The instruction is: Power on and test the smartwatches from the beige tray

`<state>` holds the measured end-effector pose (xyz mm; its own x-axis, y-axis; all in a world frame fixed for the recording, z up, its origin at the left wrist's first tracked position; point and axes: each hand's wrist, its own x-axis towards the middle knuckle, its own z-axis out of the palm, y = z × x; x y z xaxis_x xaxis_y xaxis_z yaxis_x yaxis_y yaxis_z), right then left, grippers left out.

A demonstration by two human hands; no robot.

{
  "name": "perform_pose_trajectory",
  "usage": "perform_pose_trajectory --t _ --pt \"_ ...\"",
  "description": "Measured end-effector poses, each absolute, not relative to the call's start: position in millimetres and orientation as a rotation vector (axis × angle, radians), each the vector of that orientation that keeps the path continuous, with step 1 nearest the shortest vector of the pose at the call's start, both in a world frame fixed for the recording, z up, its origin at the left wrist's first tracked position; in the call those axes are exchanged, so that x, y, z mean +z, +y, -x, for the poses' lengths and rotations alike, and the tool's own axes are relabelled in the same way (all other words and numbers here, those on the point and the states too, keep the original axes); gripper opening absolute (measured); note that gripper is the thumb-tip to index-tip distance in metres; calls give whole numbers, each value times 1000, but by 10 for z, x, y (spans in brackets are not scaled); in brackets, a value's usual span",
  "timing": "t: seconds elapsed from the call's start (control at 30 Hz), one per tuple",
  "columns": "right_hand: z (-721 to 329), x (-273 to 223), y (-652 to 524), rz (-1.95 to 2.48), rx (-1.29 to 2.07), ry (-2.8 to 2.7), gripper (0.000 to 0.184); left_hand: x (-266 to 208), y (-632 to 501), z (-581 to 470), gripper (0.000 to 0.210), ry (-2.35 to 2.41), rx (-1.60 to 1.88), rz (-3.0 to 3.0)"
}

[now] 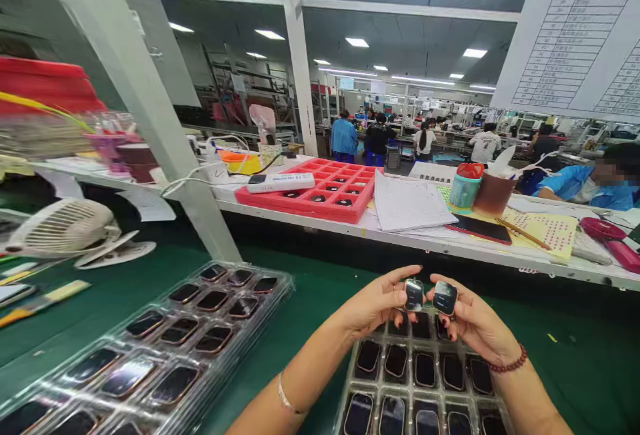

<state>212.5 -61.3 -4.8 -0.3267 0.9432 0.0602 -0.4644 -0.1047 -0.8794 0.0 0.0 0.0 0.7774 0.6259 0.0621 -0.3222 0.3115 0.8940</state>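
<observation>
1. A white fan sits on the green bench.
2. A clear tray holds rows of dark-faced watches.
3. The left hand pinches a square watch between thumb and fingers.
4. Below both hands — a second clear tray, also bearing watches.
5. The right hand grips another watch, just beside the first.

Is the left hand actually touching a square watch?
Touching. The head view shows the left hand gripping a square watch, its thumb against the edge.
</observation>
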Motion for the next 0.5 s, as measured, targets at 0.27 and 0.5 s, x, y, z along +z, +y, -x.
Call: perform_pose_trajectory --t 0.27,0.5 --pt "-2069 -130 -571 668 1676 -1130 46 2 -27 -31 60 251 615 -1142" --pt "-2072 -149 -565 686 1638 -1181 46 0 -17 -20 59 242 602 -1157"
